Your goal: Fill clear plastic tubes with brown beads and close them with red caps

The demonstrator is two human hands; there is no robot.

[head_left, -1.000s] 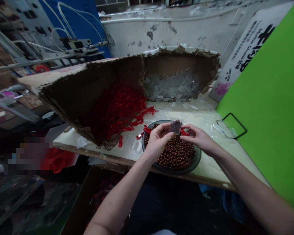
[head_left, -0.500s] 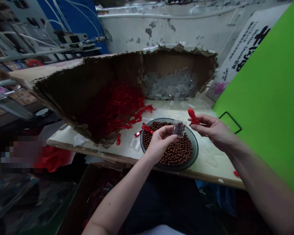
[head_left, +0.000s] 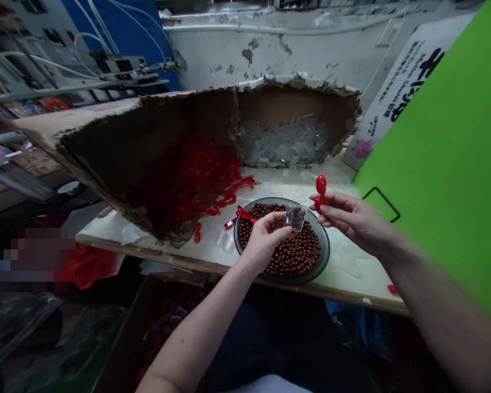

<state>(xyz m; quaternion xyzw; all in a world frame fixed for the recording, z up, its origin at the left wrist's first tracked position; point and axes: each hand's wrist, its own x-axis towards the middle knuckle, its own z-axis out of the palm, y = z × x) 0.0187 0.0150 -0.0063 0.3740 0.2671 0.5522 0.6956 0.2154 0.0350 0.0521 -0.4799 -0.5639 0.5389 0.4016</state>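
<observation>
Small clear bag sits pinched in the fingers of the left hand above a dark plate of beads; the right hand pinches a red plastic clip.

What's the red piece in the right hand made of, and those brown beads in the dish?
The red piece looks like glossy moulded plastic, with a smooth, even shine. The brown beads look like polished wood or plastic; their sheen doesn't settle which.

Right hand drawn away from left hand, red plastic clip now pinched upright
</observation>
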